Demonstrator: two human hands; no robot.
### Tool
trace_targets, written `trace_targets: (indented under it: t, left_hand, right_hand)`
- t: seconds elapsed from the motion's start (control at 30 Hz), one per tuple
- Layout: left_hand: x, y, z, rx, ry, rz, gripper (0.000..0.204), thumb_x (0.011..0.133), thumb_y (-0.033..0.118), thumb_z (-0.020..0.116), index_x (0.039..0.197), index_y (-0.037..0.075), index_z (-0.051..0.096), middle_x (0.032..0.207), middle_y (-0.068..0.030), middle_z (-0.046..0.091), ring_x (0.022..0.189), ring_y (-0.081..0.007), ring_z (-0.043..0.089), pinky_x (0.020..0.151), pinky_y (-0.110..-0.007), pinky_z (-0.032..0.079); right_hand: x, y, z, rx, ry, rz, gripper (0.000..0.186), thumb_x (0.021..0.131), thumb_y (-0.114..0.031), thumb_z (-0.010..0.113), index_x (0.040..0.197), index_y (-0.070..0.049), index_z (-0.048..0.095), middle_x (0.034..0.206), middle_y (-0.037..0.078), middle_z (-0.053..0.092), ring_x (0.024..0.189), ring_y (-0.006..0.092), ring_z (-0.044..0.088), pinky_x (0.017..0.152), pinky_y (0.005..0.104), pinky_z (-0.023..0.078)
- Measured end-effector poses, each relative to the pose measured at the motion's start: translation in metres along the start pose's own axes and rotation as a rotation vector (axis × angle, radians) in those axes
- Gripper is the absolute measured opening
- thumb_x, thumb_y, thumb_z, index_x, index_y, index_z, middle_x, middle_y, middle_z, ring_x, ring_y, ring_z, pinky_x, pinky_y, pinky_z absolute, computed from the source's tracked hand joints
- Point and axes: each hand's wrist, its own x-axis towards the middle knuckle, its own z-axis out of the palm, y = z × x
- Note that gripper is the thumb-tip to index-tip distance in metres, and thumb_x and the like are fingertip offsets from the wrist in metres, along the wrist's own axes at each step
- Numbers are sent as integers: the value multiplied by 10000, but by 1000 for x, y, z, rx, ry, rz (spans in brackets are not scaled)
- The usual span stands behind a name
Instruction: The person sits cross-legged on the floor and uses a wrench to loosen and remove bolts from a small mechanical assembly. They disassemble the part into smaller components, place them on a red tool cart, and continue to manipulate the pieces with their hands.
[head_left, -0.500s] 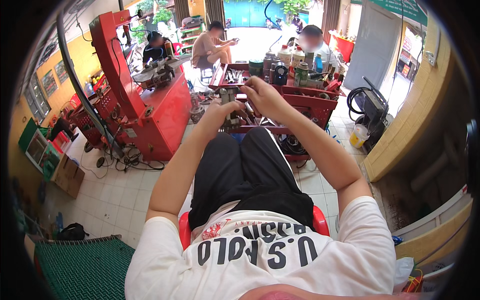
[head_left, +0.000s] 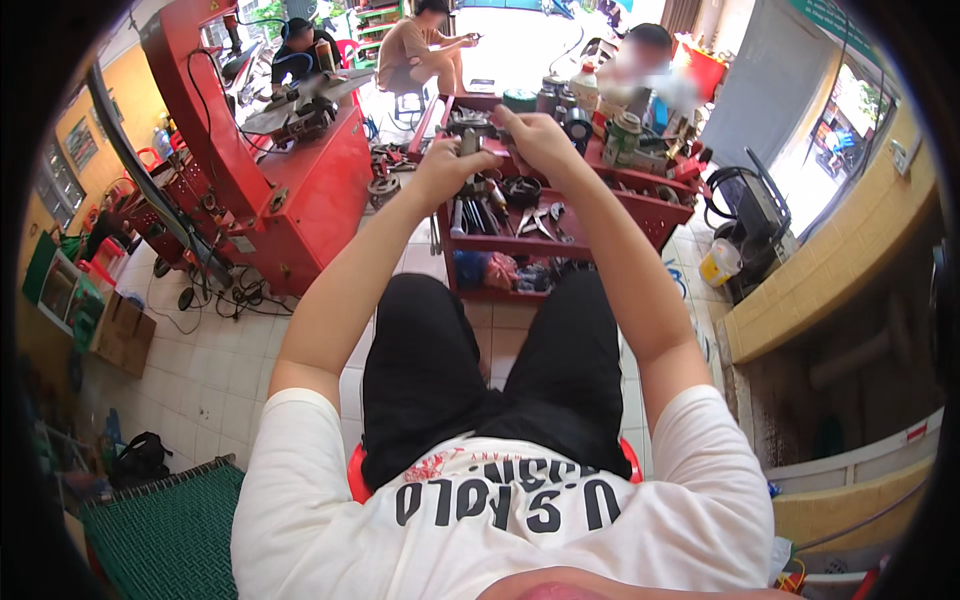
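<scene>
My left hand [head_left: 448, 172] is closed around a grey metal part [head_left: 469, 142] with a blocky, clamp-like shape, raised over the red tool cart [head_left: 520, 243]. My right hand [head_left: 545, 142] is just beside it, fingers curled at the part's right side. Whatever lies between those right fingers is hidden. Beneath both hands, the cart's tray holds several dark-handled tools [head_left: 478, 216] and silver pliers [head_left: 537, 221]. Lower down, a shelf carries bundled bags and rags [head_left: 503, 271].
Bottles and cans [head_left: 622, 140] crowd the cart's top right. A large red machine [head_left: 300, 205] stands left, with cables [head_left: 250, 297] on the tiled floor. At right are a black machine with a hose [head_left: 752, 215] and a yellow-white bucket [head_left: 720, 263]. Several people are beyond.
Both hands have moved forward and up over the cart with the metal part. My knees have spread apart, and more of the tray and lower shelf shows.
</scene>
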Motion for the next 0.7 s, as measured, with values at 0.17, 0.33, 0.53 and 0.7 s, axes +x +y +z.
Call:
trace_targets:
  t: [0.17,0.33,0.53,0.7]
  left_hand:
    - [72,-36,-27,88,-65,6,231,883,175,740,1011,-13,699,899,-92,737,784,-157,717,722,-292,567]
    - [140,-90,-49,123,31,70,241,830,223,786,937,9,757,819,-30,743,715,-105,674,679,-289,540]
    - [232,-135,-74,266,31,212,267,817,274,818,929,41,755,750,-40,730,637,-89,644,609,-293,527]
    - [285,-165,-81,654,-72,322,262,848,264,812,982,46,754,772,-35,737,657,-119,676,622,-307,540]
  right_hand:
    - [61,45,2,197,64,-87,297,1019,-319,637,966,-26,633,698,-10,571,513,53,505,443,235,390]
    - [130,94,11,519,55,-104,192,1006,-155,616,1123,-13,564,792,29,584,532,65,517,453,237,422]
    - [200,142,9,405,206,-22,369,1048,-357,563,971,-5,644,702,37,604,528,82,537,470,261,427]
    - [220,169,16,138,424,-180,390,1052,-314,568,912,38,657,742,77,663,696,101,587,637,312,489]
